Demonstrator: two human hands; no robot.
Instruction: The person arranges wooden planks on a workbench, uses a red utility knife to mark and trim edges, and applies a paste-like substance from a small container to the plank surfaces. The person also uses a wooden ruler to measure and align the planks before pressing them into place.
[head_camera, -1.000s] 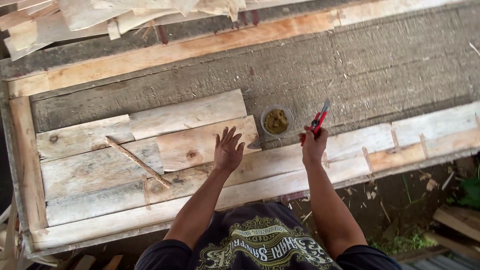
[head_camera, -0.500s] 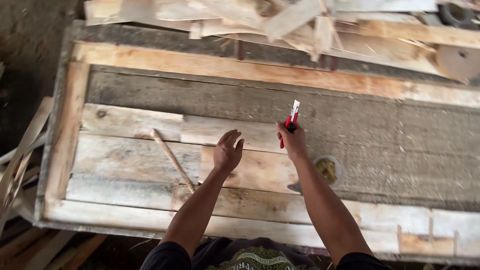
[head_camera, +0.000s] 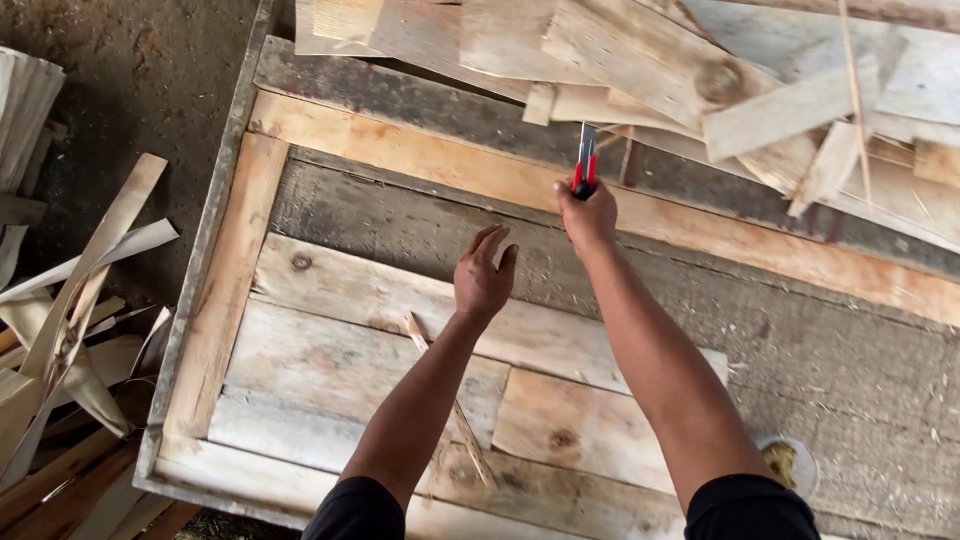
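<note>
While extended forward over the wooden surface (head_camera: 420, 215), right hand (head_camera: 588, 215) clenched around a red and black utility knife (head_camera: 585, 160), blade end up and away from the body, handle gripped at its lower end. Knife tip level with the near edge of the scrap wood pile (head_camera: 700, 70) at the far side of the surface; contact with the pile cannot be told. Right hand positioned above the pale orange border plank (head_camera: 480, 170).

Left hand (head_camera: 483, 275) released, fingers spread and slightly curled, palm down, holding nothing. Located just left of the right hand, over the dark grey weathered board and near the far edge of the pale flat boards (head_camera: 340, 330). Contact with the board below cannot be told.

Thin wooden stick (head_camera: 415, 330) lying diagonally on the pale boards, partly hidden beneath the left forearm, lower end visible near the body.

Small round container (head_camera: 790, 465) resting on the surface at lower right, partly hidden by the right upper arm, with yellowish contents.

Loose curled wood strips (head_camera: 80, 290) heaped on the ground to the left of the surface, well apart from both hands.
</note>
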